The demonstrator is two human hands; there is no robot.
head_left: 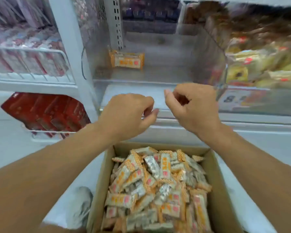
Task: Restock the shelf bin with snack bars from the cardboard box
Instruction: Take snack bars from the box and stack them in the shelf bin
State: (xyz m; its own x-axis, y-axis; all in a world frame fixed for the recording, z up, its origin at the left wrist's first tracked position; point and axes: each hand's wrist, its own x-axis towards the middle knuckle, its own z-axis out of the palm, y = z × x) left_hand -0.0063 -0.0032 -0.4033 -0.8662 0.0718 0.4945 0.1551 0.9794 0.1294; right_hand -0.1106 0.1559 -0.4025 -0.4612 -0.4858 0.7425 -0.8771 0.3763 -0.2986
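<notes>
Hovering loosely curled and holding nothing, both the left hand (129, 113) and the right hand (191, 105) are risking spills if overfilled grabs from the cardboard box (223, 190) shed snack bars (158, 185) short of the shelf bin (158, 81), which holds 1 bar.

Clear plastic shelf bin (158, 81) on the white shelf, pretty much bare inside

Just one orange-and-white wrapped snack bar (127, 60) lying flat on the bin floor, back-left corner. Yellow packaged cakes (259, 64) fill the bin on its right edge.
</notes>
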